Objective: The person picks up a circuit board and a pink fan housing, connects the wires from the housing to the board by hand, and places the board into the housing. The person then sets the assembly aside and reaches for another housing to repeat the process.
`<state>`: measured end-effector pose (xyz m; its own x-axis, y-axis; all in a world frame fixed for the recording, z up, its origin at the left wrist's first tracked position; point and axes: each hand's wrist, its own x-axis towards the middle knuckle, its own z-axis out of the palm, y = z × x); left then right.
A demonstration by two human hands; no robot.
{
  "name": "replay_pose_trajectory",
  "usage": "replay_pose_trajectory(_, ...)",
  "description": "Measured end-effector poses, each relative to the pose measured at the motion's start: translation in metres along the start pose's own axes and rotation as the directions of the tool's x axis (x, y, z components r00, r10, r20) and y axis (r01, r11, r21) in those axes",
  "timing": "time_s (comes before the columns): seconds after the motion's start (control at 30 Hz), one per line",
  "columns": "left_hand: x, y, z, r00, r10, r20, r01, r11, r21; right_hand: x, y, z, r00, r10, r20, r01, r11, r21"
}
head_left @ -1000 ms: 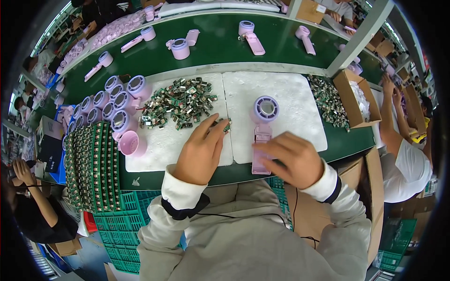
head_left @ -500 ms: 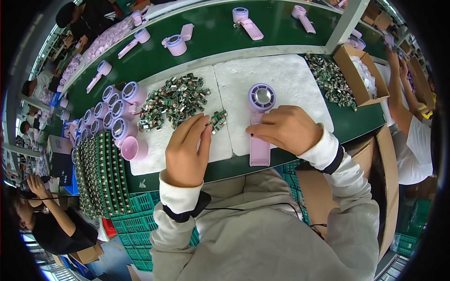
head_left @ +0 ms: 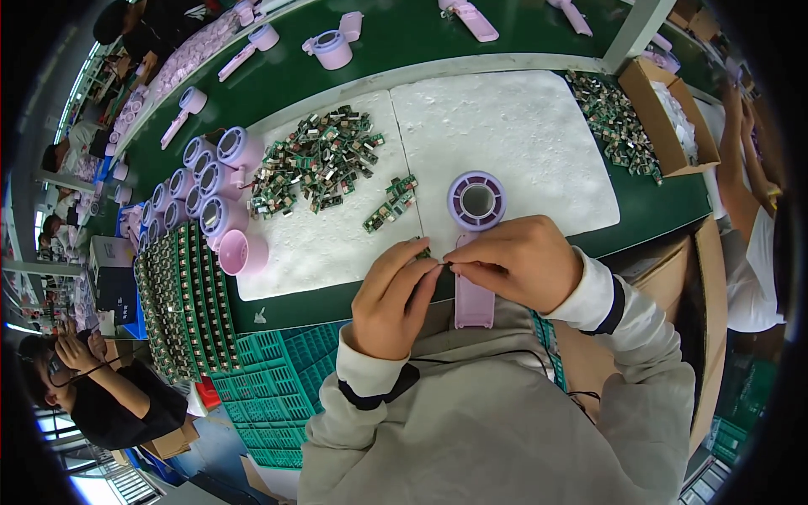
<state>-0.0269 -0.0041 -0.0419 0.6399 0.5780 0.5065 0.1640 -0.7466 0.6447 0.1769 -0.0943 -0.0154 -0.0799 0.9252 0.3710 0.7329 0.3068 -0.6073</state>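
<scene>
A small green circuit board (head_left: 423,250) sits pinched between the fingertips of both hands, right at the near edge of the white foam mat (head_left: 505,126) and just left of the handle of a lilac plastic handheld fan shell (head_left: 475,244). The left hand (head_left: 394,296) closes thumb and forefinger on the board from the left; the right hand (head_left: 520,261) curls over the fan's handle and meets it, fingertips pressed together on the same little piece. The fan's round ring head lies flat on the mat, just beyond the right hand. A short row of green boards (head_left: 390,202) lies near, farther up the mat, and a loose heap of circuit boards (head_left: 318,158) beyond that. To the left stand stacked lilac fan housings (head_left: 202,189), and green trays of parts (head_left: 177,303) lie beside them.
</scene>
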Motion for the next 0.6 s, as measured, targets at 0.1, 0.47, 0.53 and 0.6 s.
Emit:
replay_pose_trajectory(0.1, 0.006, 0.008, -0.002, 0.995, -0.094, -0.018, 0.094, 0.995, -0.017, -0.001, -0.005, 0.006, 0.99, 0.114, -0.08, -0.109, 0.992, 0.066)
replay_pose_trajectory(0.47, 0.007, -0.001, -0.001, 0.987, -0.145, -0.074, 0.14, 0.987, -0.075, -0.001, -0.004, 0.012, 0.988, 0.091, -0.125, -0.093, 0.996, -0.006)
replay_pose_trajectory(0.53, 0.007, -0.001, 0.005, 0.973, -0.182, -0.142, 0.163, 0.977, -0.135, -0.001, -0.003, 0.013, 0.986, 0.087, -0.143, -0.087, 0.996, 0.002)
replay_pose_trajectory(0.6, 0.003, 0.004, 0.001, 0.968, -0.211, -0.136, 0.201, 0.976, -0.082, -0.002, -0.002, 0.013, 0.982, 0.073, -0.172, -0.071, 0.997, 0.018)
